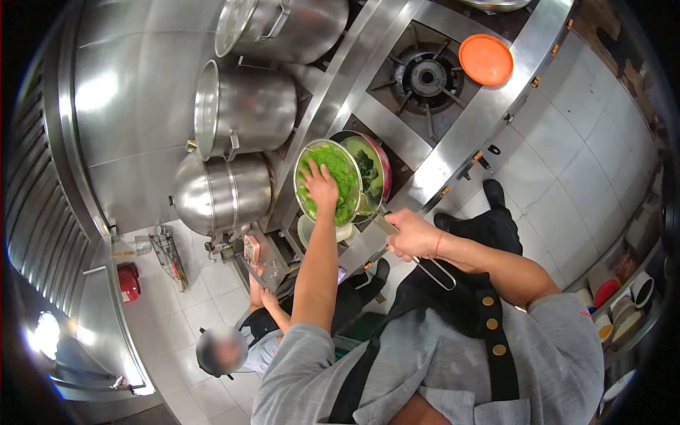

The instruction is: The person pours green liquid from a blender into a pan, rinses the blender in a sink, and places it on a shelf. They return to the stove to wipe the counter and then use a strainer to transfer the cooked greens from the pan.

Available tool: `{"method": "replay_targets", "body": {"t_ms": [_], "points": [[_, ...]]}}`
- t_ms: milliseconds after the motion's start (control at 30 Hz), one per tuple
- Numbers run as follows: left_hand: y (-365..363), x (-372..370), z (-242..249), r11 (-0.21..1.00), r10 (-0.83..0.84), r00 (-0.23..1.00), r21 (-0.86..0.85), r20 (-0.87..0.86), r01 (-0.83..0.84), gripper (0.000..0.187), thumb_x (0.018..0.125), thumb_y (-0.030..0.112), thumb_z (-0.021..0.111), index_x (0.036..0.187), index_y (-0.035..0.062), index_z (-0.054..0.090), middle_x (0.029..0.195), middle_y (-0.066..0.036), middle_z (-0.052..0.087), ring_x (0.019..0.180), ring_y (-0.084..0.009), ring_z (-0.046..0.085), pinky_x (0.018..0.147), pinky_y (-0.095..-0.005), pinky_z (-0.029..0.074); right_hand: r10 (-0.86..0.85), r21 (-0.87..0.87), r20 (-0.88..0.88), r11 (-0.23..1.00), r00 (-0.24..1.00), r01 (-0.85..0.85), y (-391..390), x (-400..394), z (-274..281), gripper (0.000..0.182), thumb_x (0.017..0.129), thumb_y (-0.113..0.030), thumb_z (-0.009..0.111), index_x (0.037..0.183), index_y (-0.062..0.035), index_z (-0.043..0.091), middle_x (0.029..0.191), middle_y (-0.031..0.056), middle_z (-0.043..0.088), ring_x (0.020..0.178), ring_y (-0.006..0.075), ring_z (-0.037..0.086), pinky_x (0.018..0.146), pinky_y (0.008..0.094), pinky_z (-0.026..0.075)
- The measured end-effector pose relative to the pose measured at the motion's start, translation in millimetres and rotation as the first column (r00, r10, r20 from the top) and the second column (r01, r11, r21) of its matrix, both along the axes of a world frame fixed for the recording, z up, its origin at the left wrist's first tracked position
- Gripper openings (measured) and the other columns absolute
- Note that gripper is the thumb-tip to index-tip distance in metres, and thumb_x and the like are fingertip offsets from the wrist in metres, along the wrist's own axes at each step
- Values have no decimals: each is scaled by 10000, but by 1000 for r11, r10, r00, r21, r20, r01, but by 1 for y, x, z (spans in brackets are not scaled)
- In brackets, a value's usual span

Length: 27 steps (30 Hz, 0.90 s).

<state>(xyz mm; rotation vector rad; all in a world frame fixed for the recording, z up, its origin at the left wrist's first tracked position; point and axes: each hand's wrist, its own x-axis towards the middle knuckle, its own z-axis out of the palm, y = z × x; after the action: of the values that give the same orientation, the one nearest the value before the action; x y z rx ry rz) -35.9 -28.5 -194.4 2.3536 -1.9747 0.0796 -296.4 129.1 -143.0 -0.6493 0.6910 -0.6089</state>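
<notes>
A round metal strainer (300, 185) full of bright green chopped greens (346, 170) is tilted over the edge of a red-rimmed pan (386, 163), which holds greenish liquid and dark leaves. My left hand (320, 183) lies on the greens with its fingers spread. Wrapped round the strainer's long metal handle (433, 273) is my right hand (414, 234), at the stove's front edge. Below the strainer, a pale bowl (306, 230) is partly hidden.
An orange plate (486, 60) rests beside a gas burner (428, 78). Large steel pots (248, 106) stand behind the stove. A co-worker (263, 340) at the left has hands near a pink-edged tray (252, 249). Shelves with containers (623, 312) are at the right.
</notes>
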Motion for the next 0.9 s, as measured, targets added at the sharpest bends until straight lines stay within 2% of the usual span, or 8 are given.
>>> {"method": "replay_targets", "body": {"t_ms": [100,167,300,533,667,733,833,900], "points": [[-10,16,-19,996,-87,976,15,-201,92,536,937,401,322,1398,133,273,1462,-187,168,1315,-452,168,976,-656,212,-17,26,7,1000,1000,17,1,6,-4,201,802,16,482,1001,40,501,582,47,493,409,103,430,364,261,354],[-12,5,-23,997,-81,971,-33,-225,75,543,937,398,314,1399,117,266,1460,-186,180,1312,-454,178,971,-661,212,-40,74,37,997,999,37,0,10,-7,236,801,17,479,1034,51,485,584,46,494,414,104,434,366,264,360],[-3,-38,-11,997,63,983,-36,-170,-70,559,937,405,299,1399,94,255,1460,-187,181,1311,-458,177,962,-674,208,1,-83,-24,997,1000,-3,-3,8,3,246,794,26,464,1039,53,479,587,46,498,436,110,446,373,273,371],[-8,-37,-14,997,58,986,-33,-156,-64,563,934,408,311,1403,103,248,1457,-192,184,1307,-458,184,961,-676,208,-3,-121,-53,993,999,-3,-1,13,2,183,793,21,473,973,51,488,583,53,500,440,119,456,376,285,384],[-21,-11,-29,999,-37,964,18,-263,43,570,925,411,337,1403,111,252,1458,-193,178,1306,-460,184,963,-680,201,-8,-105,-118,994,993,-5,-1,10,-8,149,797,16,481,942,49,481,574,66,495,436,130,468,376,295,389],[-28,4,-47,995,-95,941,-70,-324,76,575,919,419,351,1400,117,261,1459,-191,174,1306,-460,184,963,-683,198,-45,-193,-193,981,980,8,1,14,-6,176,725,15,465,873,103,500,580,161,542,466,242,564,439,363,457],[-3,-65,-20,972,232,950,26,-209,-232,581,913,432,358,1395,118,275,1462,-188,166,1308,-456,184,959,-687,198,-50,-204,-194,979,980,10,2,15,-3,193,679,17,455,826,128,512,588,218,568,497,313,618,475,405,490],[-1,-65,-16,974,228,964,45,-140,-224,580,916,442,344,1393,120,280,1464,-183,160,1311,-453,180,951,-689,214,-55,-196,-179,980,982,19,1,11,-4,187,674,19,454,817,124,513,587,220,569,502,317,620,476,405,489]]}}
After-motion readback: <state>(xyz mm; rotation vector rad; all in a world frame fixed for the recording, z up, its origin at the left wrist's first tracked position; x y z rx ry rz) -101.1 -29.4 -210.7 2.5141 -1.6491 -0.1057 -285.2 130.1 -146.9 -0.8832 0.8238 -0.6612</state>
